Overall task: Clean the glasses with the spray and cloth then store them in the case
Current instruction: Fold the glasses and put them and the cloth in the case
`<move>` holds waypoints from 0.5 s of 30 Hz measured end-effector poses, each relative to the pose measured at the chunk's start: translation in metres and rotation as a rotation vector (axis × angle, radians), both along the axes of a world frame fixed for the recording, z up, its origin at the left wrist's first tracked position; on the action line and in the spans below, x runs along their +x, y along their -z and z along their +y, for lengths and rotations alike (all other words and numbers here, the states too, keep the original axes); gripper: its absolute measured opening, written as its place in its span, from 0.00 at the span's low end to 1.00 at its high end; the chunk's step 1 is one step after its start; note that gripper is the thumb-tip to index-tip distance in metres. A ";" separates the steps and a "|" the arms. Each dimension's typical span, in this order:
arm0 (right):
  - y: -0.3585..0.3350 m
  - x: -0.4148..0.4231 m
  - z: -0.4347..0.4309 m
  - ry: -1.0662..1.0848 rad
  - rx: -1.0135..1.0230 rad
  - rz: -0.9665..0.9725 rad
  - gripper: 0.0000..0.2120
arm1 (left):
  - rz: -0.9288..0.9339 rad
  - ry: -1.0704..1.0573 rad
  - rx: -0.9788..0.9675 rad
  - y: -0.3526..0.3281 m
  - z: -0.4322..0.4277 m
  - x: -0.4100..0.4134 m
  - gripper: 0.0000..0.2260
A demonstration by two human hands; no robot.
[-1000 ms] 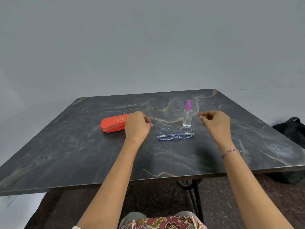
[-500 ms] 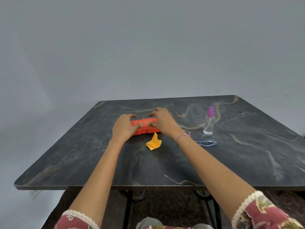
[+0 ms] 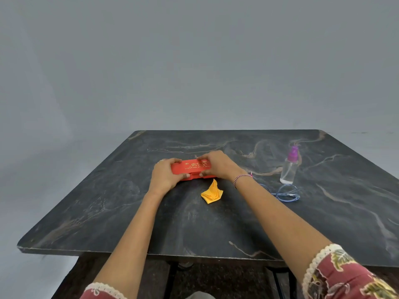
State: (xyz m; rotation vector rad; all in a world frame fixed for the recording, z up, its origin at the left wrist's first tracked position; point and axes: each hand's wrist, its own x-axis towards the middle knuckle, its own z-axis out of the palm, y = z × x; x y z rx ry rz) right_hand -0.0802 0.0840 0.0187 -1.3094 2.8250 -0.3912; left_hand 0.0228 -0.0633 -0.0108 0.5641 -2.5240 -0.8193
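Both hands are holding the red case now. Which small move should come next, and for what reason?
Probably the right hand should release the case and reach for the glasses. The yellow cloth lies free on the table before the case, and the glasses lie beside the spray bottle, so cleaning seems ready to start. Whether the case is fully shut is unclear.

1. A red-orange glasses case [image 3: 195,169] with gold lettering on its lid lies lengthwise on the dark marbled table [image 3: 108,201], gripped at either end by the left hand [image 3: 165,176] and right hand [image 3: 217,165].
2. A folded yellow cloth [image 3: 211,194] sits just in front of the case, one corner peaked upward.
3. A clear spray bottle [image 3: 288,171] with a pink-purple top stands upright, well to the right.
4. Round, pale-blue-framed glasses [image 3: 285,194] lie just in front of the bottle, partly hidden behind the right forearm.
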 end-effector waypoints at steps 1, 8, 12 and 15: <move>0.000 0.001 0.001 -0.014 0.024 0.007 0.31 | 0.009 -0.004 0.011 0.001 0.000 0.001 0.25; -0.003 0.005 0.016 -0.072 -0.014 -0.030 0.26 | 0.035 -0.011 0.114 0.002 -0.006 0.020 0.29; -0.009 0.004 0.023 -0.071 -0.182 -0.073 0.16 | 0.104 0.004 0.192 0.006 -0.006 0.030 0.35; -0.013 0.000 0.020 0.001 -0.329 -0.108 0.13 | 0.146 0.017 0.209 0.008 -0.001 0.033 0.43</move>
